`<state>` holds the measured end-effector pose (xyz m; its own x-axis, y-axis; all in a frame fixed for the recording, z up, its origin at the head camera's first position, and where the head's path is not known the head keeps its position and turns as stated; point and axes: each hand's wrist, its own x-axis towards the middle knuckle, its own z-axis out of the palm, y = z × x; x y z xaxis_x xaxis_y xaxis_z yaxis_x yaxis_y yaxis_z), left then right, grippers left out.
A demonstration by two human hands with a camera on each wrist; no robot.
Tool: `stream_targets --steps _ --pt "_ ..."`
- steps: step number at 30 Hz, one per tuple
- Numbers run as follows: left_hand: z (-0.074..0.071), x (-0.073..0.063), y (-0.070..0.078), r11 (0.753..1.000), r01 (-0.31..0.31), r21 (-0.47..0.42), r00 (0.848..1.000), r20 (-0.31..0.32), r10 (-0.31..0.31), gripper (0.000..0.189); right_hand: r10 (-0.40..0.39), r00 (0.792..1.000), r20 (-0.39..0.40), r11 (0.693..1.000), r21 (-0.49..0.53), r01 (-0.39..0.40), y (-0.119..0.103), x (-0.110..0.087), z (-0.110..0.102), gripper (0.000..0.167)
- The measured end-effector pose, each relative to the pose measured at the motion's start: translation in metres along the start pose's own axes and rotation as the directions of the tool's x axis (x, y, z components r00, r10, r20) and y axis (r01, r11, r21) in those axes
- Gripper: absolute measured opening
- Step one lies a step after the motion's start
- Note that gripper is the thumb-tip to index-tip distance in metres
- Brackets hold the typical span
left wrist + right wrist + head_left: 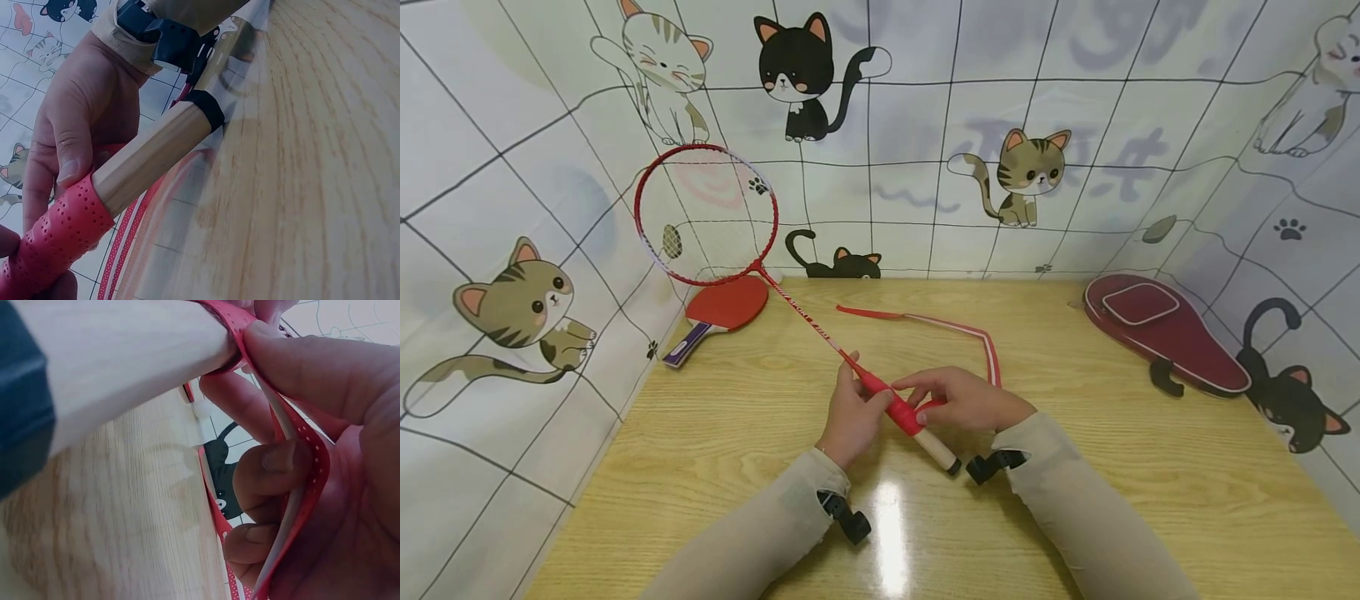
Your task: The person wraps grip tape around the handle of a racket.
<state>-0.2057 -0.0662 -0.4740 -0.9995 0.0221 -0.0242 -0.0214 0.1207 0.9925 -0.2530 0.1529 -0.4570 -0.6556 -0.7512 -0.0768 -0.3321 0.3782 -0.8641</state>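
A badminton racket (808, 320) slants over the middle of the bench (685, 450), head toward the far left corner, red tape (904, 414) wound around part of its wooden handle (936, 450). The left hand (853, 417) has its fingers clamped on the wrapped part; the right hand's (966, 400) fingers pinch the tape, whose loose length trails toward the far edge. A table-tennis paddle (730, 302) lies by the far left corner, a maroon case (1165, 337) near the far right

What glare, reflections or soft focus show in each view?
Head: white glare streak, low centre, on the table; left wrist: dim, a paler double of the red tape beside it; right wrist: the dark end cap, at the left edge, looks soft.
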Motion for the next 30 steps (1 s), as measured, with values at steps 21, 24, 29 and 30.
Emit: stream_targets --steps 21,24,29,30 --pt "-0.0005 -0.0021 -0.0022 1.000 0.001 0.014 1.000 -0.007 -0.001 0.080 0.044 0.999 -0.031 0.999 -0.012 -0.044 0.0035 0.0009 0.0037 0.059" --pt "0.0000 -0.0020 -0.0038 1.000 -0.004 0.009 1.000 -0.017 0.004 0.078 0.037 0.999 -0.033 0.999 -0.004 -0.038 0.0053 0.0017 0.0038 0.059" --pt "0.0008 -0.0029 -0.0033 1.000 -0.007 -0.023 1.000 -0.029 0.006 0.080 0.021 0.999 -0.037 1.000 0.005 -0.021 0.0052 0.0025 0.0036 0.058" --pt "0.0009 -0.0031 -0.0029 1.000 -0.003 -0.029 1.000 -0.030 0.003 0.081 0.020 0.999 -0.038 1.000 0.005 -0.019 0.0049 0.0027 0.0035 0.058"
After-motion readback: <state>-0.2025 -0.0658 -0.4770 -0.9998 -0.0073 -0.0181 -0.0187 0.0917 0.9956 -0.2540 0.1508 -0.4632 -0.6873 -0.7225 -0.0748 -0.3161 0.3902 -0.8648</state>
